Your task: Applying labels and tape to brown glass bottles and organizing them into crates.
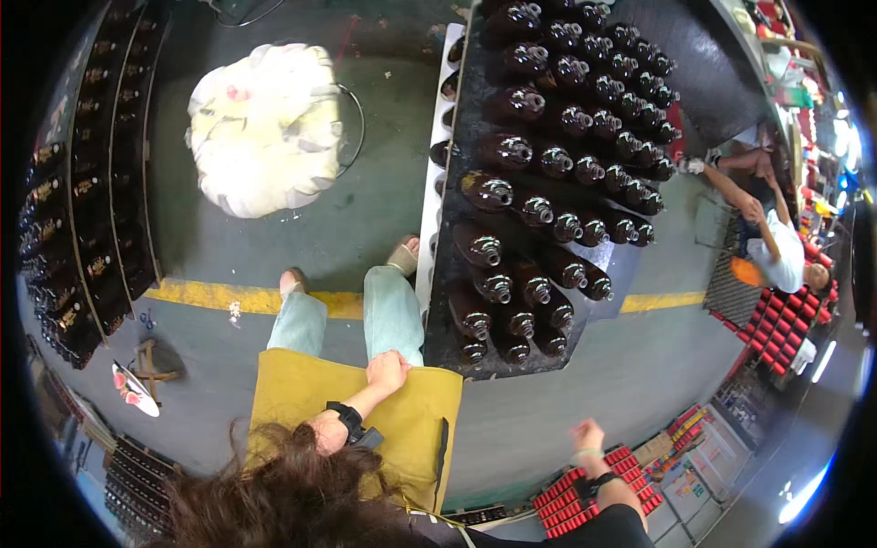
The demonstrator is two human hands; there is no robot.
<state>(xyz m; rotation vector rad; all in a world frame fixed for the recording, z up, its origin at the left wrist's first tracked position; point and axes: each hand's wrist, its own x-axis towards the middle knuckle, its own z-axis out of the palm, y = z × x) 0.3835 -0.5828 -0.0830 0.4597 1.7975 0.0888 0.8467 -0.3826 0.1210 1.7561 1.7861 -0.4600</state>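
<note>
Standing beside a table partly filled with dark brown bottles.
Left hand rests closed on the yellow apron, holding nothing; right hand hangs loosely open, empty; bare table beyond it.

The single head view looks steeply down from above the person, with the bottle-laden worktop just right of centre.

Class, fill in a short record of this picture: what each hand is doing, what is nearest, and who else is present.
left hand: rests closed on the yellow apron, holding nothing visible
right hand: raised, blurred, empty as far as visible
nearest: brown bottles in rows on a dark rack
floor: yellow line, white sack
others: person at right
</note>
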